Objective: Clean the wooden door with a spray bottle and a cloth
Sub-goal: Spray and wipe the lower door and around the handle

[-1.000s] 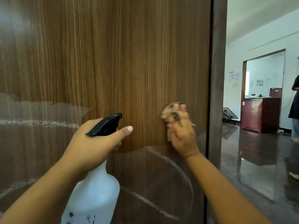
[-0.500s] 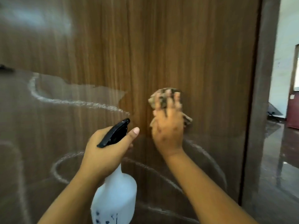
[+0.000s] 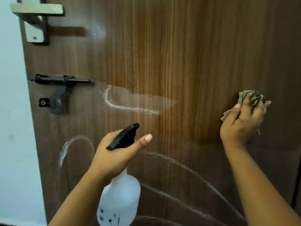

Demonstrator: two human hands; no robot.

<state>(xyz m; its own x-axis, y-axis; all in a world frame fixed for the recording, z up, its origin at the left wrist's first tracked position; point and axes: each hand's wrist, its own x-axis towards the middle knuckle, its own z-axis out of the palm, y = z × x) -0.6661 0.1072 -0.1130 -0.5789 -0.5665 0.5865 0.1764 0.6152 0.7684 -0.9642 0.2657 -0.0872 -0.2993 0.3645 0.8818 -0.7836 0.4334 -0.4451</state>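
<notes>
The wooden door (image 3: 171,54) fills the view, brown with vertical grain and whitish curved streaks across its lower half. My left hand (image 3: 117,154) grips the neck of a white spray bottle (image 3: 119,199) with a black trigger head, its nozzle aimed at the door, thumb stretched forward. My right hand (image 3: 242,123) holds a crumpled brownish cloth (image 3: 249,98) and presses it against the door at the right.
A black sliding bolt latch (image 3: 60,81) sits on the door's left side, with a pale metal handle (image 3: 35,18) above it. A white wall (image 3: 13,128) borders the door on the left.
The view has swung left, bringing the latch, handle and wall into sight and losing the room at the right. My right hand with the cloth has moved right, away from the bottle.
</notes>
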